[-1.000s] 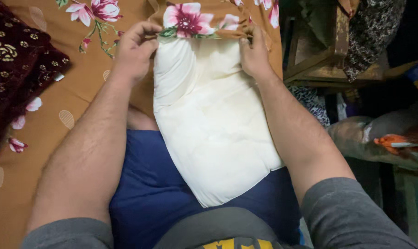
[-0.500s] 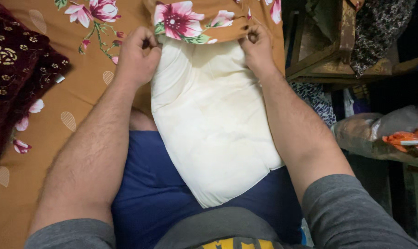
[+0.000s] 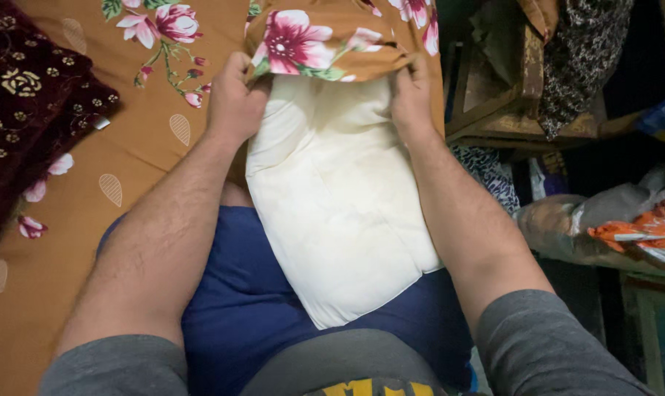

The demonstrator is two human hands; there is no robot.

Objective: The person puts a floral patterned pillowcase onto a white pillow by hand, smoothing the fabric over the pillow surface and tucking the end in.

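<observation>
Head view, looking down at a lap. Left hand [image 3: 233, 99] and right hand [image 3: 413, 95] each pinching, grip closed, the open edge of a brown flowered pillowcase [image 3: 325, 44], one at either side. Cream pillow [image 3: 340, 213] lying across the blue-clad lap, top end just inside the case, lower end bare near the waist. Brown flowered bedsheet [image 3: 68, 235] beneath, dark red cushion [image 3: 24, 110] toward the bed's far left corner. Likely snags: case bunching at the pillow's corners, or slipping from one pinch. Far end of case cut off; fingertips hidden under fabric.
</observation>
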